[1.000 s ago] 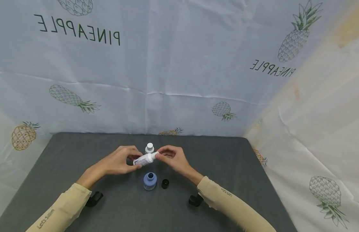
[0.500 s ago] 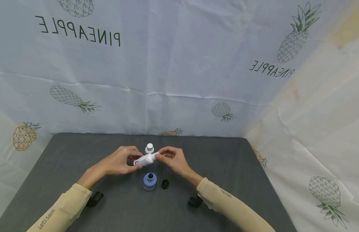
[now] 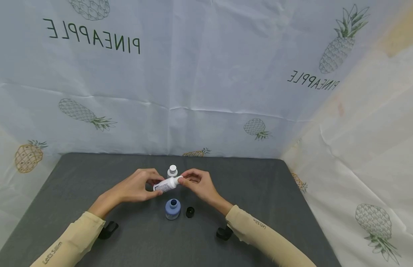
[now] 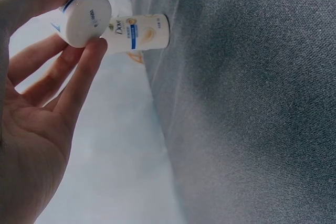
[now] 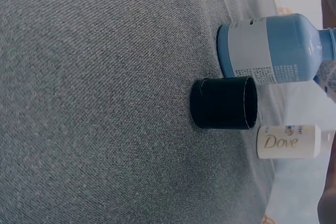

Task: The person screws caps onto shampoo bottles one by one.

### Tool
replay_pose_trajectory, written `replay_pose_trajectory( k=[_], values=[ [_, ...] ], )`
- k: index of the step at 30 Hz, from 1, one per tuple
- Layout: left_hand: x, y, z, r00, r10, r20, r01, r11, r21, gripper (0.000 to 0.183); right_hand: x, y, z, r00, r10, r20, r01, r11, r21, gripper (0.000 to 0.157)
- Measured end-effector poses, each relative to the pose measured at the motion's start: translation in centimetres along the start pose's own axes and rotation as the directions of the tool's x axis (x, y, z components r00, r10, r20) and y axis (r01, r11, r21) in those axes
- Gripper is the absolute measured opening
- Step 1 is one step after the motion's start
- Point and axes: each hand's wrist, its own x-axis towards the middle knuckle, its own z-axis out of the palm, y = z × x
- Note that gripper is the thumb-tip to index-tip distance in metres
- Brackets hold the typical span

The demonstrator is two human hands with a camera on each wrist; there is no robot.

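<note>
Over grey table (image 3: 143,241), hands (image 3: 136,186) angled inward, gripping tilted white bottle (image 3: 165,184)

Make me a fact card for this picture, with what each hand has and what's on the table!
Left hand: holds a small white plastic bottle with a printed label, tilted
Right hand: pinches that bottle's white top
Standing uncapped: blue round-shouldered bottle
Beside it, apart: short black cylindrical cap
Standing behind: white cylindrical Dove bottle, white top on
Underneath: table with dark grey fabric surface
</note>
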Motion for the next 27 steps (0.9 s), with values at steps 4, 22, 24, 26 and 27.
replay_pose_trajectory(
  k=[4,22,24,26,27],
  values=[
    [0.0,0.0,-0.1,1.0,0.002,0.0,-0.002,1.0,-0.007,0.028,-0.1,-0.1,0.0,1.0,0.009,-0.01,-0.009,1.0,0.022,0.034],
    [-0.2,0.0,-0.6,1.0,-0.007,0.015,0.007,1.0,-0.014,0.029,0.5,-0.3,-1.3,0.962,-0.2,0.187,0.193,0.98,0.058,0.037],
    [-0.2,0.0,-0.5,1.0,-0.007,0.015,0.007,1.0,-0.012,0.029,0.5,-0.3,-1.1,0.964,-0.195,0.178,0.188,0.981,0.058,0.036],
    [-0.1,0.0,-0.5,1.0,-0.008,0.015,0.008,1.0,-0.015,0.029,0.5,-0.2,-1.0,0.969,-0.182,0.166,0.174,0.983,0.063,0.036],
    [-0.1,0.0,-0.5,1.0,-0.009,0.014,0.009,1.0,-0.015,0.029,0.5,-0.2,-1.0,0.972,-0.171,0.161,0.163,0.985,0.06,0.035]
  ],
)
